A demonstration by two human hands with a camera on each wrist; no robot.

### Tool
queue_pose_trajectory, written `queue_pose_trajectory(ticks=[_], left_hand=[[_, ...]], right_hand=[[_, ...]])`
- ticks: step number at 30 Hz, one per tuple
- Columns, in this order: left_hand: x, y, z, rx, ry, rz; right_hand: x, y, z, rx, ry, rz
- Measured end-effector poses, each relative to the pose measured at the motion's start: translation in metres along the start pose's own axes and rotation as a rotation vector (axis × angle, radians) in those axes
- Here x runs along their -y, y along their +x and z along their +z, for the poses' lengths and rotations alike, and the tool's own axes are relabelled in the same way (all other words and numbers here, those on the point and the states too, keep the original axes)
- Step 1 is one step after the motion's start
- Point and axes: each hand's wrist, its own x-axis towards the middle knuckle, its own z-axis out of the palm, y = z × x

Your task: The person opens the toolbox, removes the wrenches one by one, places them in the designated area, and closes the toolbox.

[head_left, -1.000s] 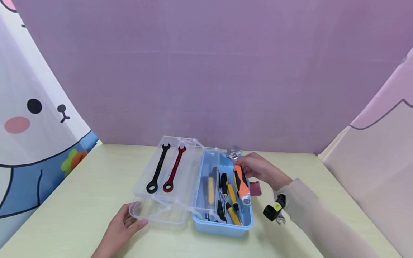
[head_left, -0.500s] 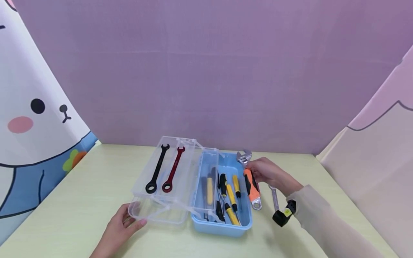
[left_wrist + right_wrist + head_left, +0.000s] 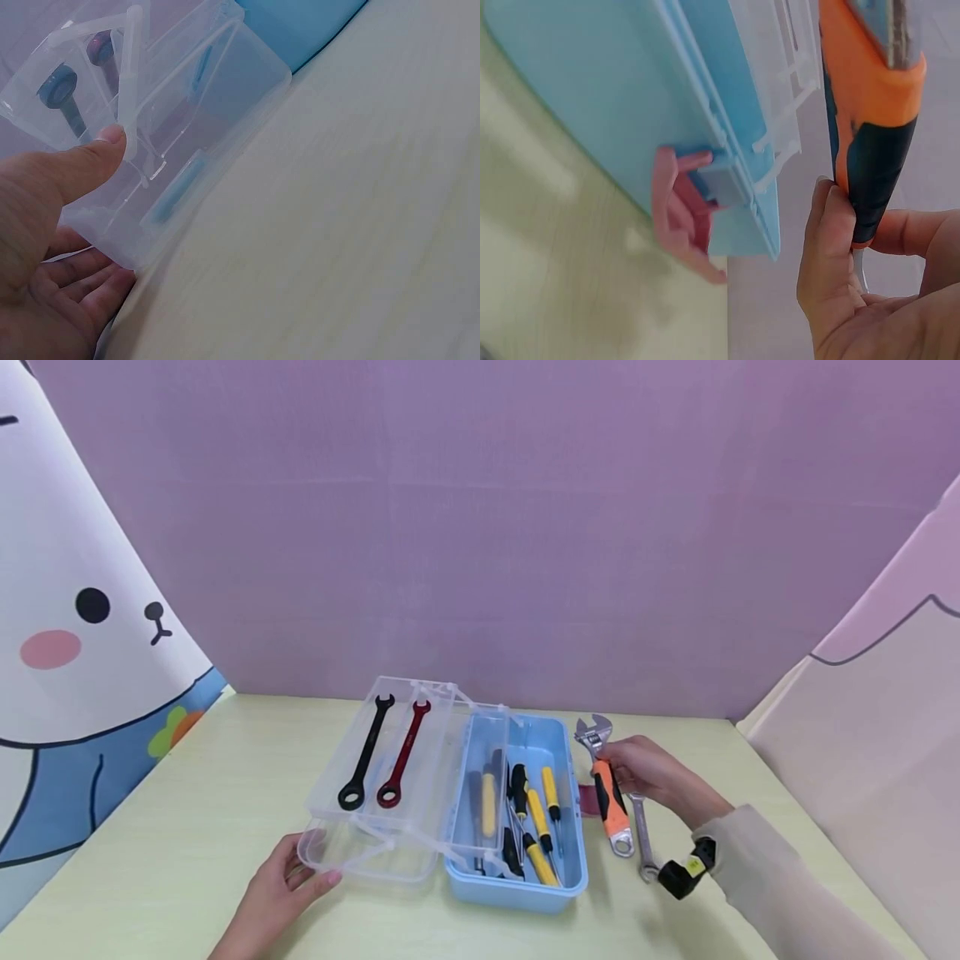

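Observation:
My right hand (image 3: 643, 766) pinches an adjustable wrench (image 3: 611, 799) with an orange and black handle, gripping it near the neck. The wrench is just right of the blue toolbox (image 3: 517, 893), its jaw end pointing away from me. In the right wrist view, thumb and fingers close on the end of the handle (image 3: 877, 150). My left hand (image 3: 276, 893) holds the near left corner of the toolbox's clear lid (image 3: 187, 127), thumb on the inner side and fingers outside. A black wrench (image 3: 367, 752) and a red wrench (image 3: 405, 753) lie on the clear tray.
Inside the toolbox are several yellow and black screwdrivers (image 3: 537, 818). A pink latch (image 3: 682, 214) sticks out from its right side. A silver wrench (image 3: 642, 839) lies on the pale table (image 3: 187, 793) under my right wrist. A purple cloth wall (image 3: 480, 527) stands behind.
My right hand has carried the adjustable wrench rightward from above the toolbox to beyond its right side. The silver wrench shows more now. My left hand stays at the lid.

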Motion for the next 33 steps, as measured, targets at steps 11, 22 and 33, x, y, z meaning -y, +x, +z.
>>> queue_pose_trajectory(ticks=[11,22,33], left_hand=[[-0.004,-0.003,-0.002,-0.007,-0.020,0.033],[-0.002,-0.002,-0.001,-0.001,-0.021,0.033],[-0.002,-0.003,0.000,-0.003,-0.019,0.028]], right_hand=[[-0.013,-0.008,-0.015,-0.015,0.021,0.022],[-0.033,-0.016,-0.030,-0.014,0.067,0.041],[-0.058,-0.022,-0.045,-0.040,0.063,0.077]])
